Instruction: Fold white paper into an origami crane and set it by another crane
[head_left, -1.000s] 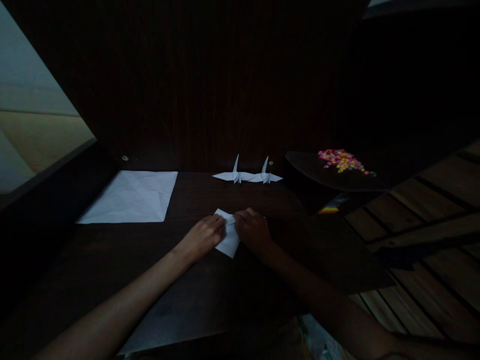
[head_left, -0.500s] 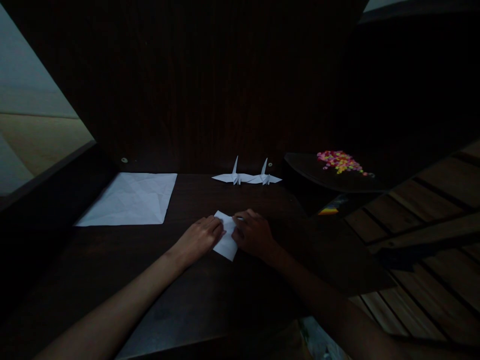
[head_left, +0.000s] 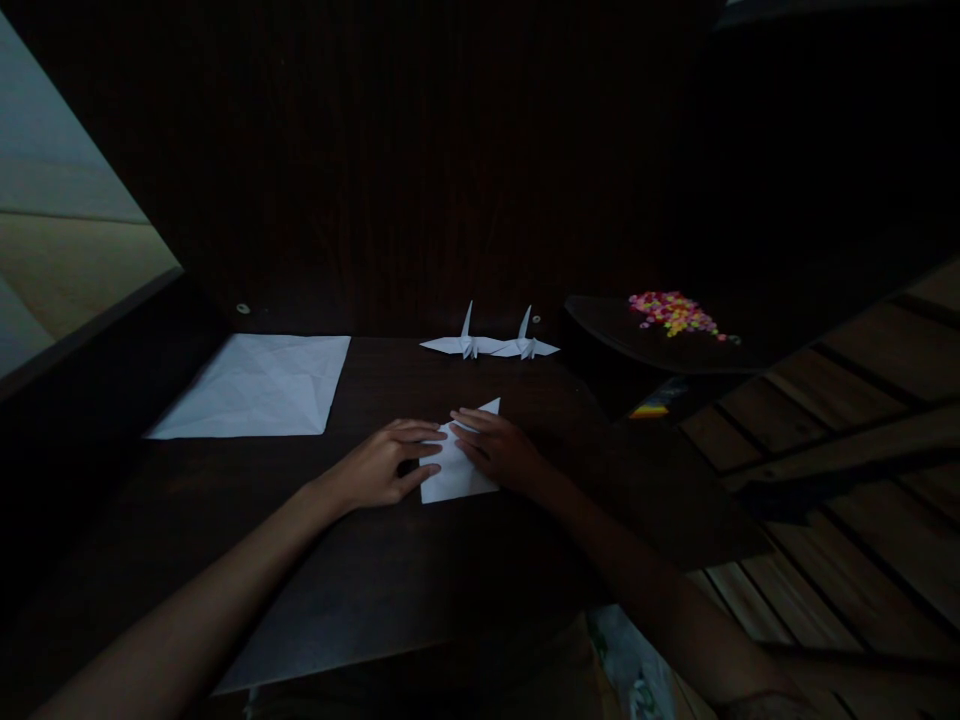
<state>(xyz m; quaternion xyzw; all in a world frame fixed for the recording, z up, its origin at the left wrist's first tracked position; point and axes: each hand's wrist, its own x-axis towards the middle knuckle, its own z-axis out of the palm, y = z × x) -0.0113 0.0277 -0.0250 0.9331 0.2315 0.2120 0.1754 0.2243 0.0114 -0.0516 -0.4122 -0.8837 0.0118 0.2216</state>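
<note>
A person's two bare arms reach in from the lower corners of a dim frame and meet at a small, folded white paper piece with straight edges [head_left: 459,482], which lies just below the centre on a dark brown wooden tabletop [head_left: 337,580]. The paper sits between the hands. The left hand [head_left: 381,465] is at its left edge, thumb and fingers spread apart, the fingertips resting on the paper without gripping it. The right hand [head_left: 499,450] covers much of its upper right part, fingers stretched out and laid over the surface; whether any fingertip pinches an edge, I cannot tell. One pointed white corner sticks out above the right hand, and the lower part of the paper shows bare between and below the fingers. Above, near the centre of the frame, a pair of white folded-paper birds [head_left: 491,346] stands side by side, wings meeting. At left centre lies a larger, creased white paper sheet [head_left: 255,385]. At right centre, a heap of small pink, red and yellow pieces [head_left: 675,313] rests on a dark, curved-edged shelf [head_left: 600,325].
</note>
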